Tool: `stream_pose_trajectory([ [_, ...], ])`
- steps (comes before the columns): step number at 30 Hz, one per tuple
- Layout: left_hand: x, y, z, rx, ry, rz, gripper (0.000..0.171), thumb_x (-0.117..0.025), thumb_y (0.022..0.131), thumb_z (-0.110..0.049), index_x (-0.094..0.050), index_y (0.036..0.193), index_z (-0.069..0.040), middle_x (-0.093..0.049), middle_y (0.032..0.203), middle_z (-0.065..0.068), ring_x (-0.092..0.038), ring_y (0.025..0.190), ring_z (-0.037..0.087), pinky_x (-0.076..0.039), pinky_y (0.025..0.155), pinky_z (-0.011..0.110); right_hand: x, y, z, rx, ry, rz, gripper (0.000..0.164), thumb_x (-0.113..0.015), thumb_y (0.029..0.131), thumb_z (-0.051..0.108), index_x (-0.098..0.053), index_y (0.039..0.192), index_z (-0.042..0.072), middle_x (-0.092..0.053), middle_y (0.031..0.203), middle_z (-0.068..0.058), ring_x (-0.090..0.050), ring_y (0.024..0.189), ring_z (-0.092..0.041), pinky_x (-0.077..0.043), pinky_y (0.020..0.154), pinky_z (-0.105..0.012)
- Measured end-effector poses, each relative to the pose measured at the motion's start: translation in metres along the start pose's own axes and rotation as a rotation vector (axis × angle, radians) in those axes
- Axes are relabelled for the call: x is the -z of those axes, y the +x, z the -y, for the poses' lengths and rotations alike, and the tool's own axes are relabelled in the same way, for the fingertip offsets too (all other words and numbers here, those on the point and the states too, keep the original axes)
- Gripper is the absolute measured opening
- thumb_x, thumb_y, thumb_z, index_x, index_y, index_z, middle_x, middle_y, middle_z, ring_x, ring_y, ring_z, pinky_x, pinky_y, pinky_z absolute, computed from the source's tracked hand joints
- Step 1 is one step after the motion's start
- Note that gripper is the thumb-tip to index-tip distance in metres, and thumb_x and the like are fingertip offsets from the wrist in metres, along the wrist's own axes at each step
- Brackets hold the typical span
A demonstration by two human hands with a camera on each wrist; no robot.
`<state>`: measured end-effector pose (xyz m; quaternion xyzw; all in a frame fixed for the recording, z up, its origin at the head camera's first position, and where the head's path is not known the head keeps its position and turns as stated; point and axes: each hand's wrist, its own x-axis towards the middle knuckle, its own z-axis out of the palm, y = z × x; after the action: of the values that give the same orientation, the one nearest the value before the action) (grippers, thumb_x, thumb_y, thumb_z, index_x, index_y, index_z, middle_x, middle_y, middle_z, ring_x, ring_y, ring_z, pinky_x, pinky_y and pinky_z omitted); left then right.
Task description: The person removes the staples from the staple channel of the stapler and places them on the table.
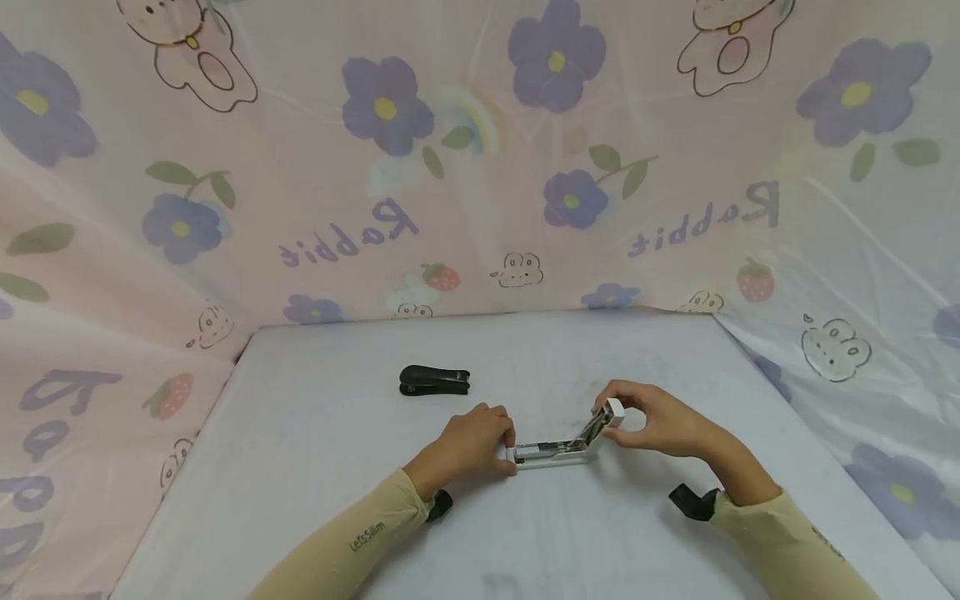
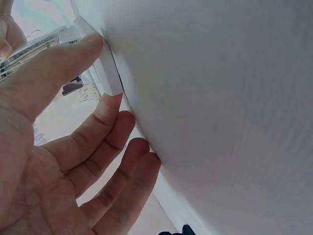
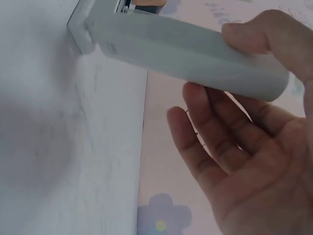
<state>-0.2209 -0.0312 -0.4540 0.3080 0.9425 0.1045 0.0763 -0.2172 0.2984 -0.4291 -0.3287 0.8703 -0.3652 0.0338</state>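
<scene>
A white stapler [image 1: 551, 464] lies on the table with its upper arm swung up at the right, so the metal inside shows. At the left end of its base, my left hand [image 1: 468, 442] holds it between thumb and fingers. The left wrist view has the thumb on the white base end [image 2: 111, 73], fingertips down by the tabletop. With my right hand [image 1: 660, 421] I grip the raised arm near its tip. In the right wrist view the thumb lies on one side of the smooth white arm [image 3: 181, 56] and fingers touch the other.
A black stapler [image 1: 433, 381] sits farther back on the white table [image 1: 330, 417], left of the hands. Behind and at both sides hangs a pink curtain [image 1: 465, 200] printed with flowers and rabbits. Black straps [image 1: 693, 502] stick out by the sleeves.
</scene>
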Motion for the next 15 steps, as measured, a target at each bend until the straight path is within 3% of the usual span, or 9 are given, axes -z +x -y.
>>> stream_pose_trajectory([
  [6, -0.002, 0.001, 0.001, 0.001, -0.010, 0.009, 0.032, -0.095, 0.082, -0.042, -0.071, 0.092, -0.023, -0.064, 0.106, -0.010, -0.051, 0.090, 0.009, -0.048, 0.067, 0.031, 0.010, -0.012, -0.009, -0.027, 0.024, 0.036, 0.027, -0.082, 0.097, 0.012, -0.069, 0.118, 0.022, -0.069, 0.114, 0.008, -0.063, 0.109, -0.010, -0.049, 0.108, -0.031],
  [10, -0.004, 0.003, 0.003, 0.001, 0.001, 0.006, 0.033, -0.095, 0.081, -0.044, -0.070, 0.091, -0.024, -0.064, 0.106, -0.011, -0.051, 0.090, 0.009, -0.048, 0.067, 0.030, 0.016, -0.019, -0.016, -0.075, 0.045, 0.087, 0.021, -0.080, 0.098, 0.014, -0.068, 0.115, 0.018, -0.070, 0.112, 0.006, -0.065, 0.104, -0.012, -0.049, 0.098, -0.026],
  [15, -0.006, 0.005, 0.005, 0.001, -0.002, 0.006, 0.033, -0.095, 0.081, -0.044, -0.070, 0.091, -0.025, -0.063, 0.106, -0.011, -0.051, 0.092, 0.009, -0.048, 0.066, 0.030, 0.020, -0.023, -0.021, -0.165, -0.039, 0.159, 0.018, -0.081, 0.098, 0.021, -0.068, 0.111, 0.018, -0.071, 0.113, 0.007, -0.066, 0.110, -0.010, -0.051, 0.094, -0.032],
])
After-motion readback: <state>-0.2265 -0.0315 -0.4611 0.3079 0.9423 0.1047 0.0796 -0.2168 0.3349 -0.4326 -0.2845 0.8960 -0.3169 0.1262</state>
